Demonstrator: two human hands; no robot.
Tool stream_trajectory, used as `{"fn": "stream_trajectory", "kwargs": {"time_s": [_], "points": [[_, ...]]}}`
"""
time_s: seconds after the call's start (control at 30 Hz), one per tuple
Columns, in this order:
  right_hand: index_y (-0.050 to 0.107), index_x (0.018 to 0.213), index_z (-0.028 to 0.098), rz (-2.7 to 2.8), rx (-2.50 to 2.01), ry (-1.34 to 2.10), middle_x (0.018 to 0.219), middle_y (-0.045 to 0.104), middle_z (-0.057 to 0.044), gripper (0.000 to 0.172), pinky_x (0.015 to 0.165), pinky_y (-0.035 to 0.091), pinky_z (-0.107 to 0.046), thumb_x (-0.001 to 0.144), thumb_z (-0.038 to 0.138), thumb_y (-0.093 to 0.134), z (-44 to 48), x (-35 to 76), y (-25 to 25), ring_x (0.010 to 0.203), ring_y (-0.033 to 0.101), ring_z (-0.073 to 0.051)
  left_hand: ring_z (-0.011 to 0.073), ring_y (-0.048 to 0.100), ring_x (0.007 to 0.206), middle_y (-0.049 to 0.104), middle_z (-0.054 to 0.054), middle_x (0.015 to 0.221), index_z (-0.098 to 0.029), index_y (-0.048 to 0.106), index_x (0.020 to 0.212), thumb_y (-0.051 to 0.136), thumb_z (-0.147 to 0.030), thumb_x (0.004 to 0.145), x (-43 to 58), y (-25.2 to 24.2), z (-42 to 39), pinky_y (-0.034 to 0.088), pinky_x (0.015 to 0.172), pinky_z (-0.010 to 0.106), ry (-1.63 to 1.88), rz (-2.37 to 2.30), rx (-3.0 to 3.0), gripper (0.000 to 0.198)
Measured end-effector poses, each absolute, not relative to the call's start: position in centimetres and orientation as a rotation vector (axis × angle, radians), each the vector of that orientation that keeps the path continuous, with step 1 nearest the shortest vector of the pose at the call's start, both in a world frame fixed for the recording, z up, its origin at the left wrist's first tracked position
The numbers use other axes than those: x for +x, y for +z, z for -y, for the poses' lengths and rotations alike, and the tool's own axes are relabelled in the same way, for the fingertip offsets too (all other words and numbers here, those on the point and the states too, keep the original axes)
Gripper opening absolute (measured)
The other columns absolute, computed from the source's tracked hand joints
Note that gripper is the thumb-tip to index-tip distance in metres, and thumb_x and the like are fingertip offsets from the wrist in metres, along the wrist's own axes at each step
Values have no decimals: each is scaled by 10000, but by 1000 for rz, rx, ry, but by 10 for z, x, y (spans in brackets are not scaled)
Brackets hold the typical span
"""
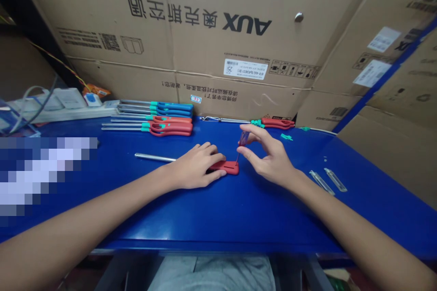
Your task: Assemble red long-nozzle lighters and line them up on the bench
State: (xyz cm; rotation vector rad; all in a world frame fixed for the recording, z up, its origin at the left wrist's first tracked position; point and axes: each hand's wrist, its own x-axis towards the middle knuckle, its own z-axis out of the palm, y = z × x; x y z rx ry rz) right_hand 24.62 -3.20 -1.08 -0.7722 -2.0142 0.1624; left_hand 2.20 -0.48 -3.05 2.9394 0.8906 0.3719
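Left hand (195, 168) held the red lighter (232, 168) down on the desk (218, 223), right hand (271, 158) pinched a screwdriver (243, 138) against its handle end; imo steady, straight-down pressure suited it best.

Tabletop (205, 218): smooth, glossy blue, soft highlights. Red housing (232, 168): plastic, low sheen. Tube (153, 158): bright, polished metal. Screwdriver handle (243, 138): translucent plastic. Lighters (177, 128): plastic grips, slim metal barrels. Panel (194, 52): matt brown cardboard, creased; label (246, 69): white paper. Power strip (85, 113): smooth white plastic. Trousers (211, 277): grey cloth. Vials (335, 180): clear, shiny; glass or plastic, too small to tell.
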Motion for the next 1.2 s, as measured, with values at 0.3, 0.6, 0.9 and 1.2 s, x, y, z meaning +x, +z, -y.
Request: {"fn": "stream_trajectory", "kwargs": {"time_s": [0.3, 0.6, 0.9, 1.2], "points": [[385, 1387, 272, 2003, -773, 239, 1028, 659, -55, 529, 861, 555, -379, 896, 165, 552, 31, 246, -13, 937, 660, -185, 241, 507, 954, 580, 96, 1037, -179, 608, 1156, 421, -480, 951, 22, -31, 4, 408, 840, 395, 376, -891, 2932, 409], [400, 1396, 271, 2038, -782, 189, 1126, 643, -69, 557, 865, 551, -382, 878, 131, 550, 33, 246, -10, 976, 644, -194, 249, 508, 952, 575, 90, 1026, -177, 610, 1140, 440, -461, 946, 22, -30, 5, 402, 833, 397, 356, -903, 2937, 383], [418, 1379, 297, 2029, -777, 190, 1049, 668, -40, 541, 857, 553, -353, 881, 163, 582, 31, 246, -11, 888, 664, -166, 249, 506, 948, 578, 94, 1031, -179, 609, 1129, 436, -456, 949, 22, -30, 5, 399, 829, 395, 351, -904, 2953, 373], [416, 1376, 242, 2033, -786, 176, 1139, 664, -72, 531, 830, 567, -318, 872, 119, 528, 36, 242, -7, 948, 679, -174, 246, 501, 940, 571, 87, 1019, -184, 613, 1117, 440, -458, 947, 22, -30, 4, 397, 823, 390, 365, -901, 2948, 367]]}}
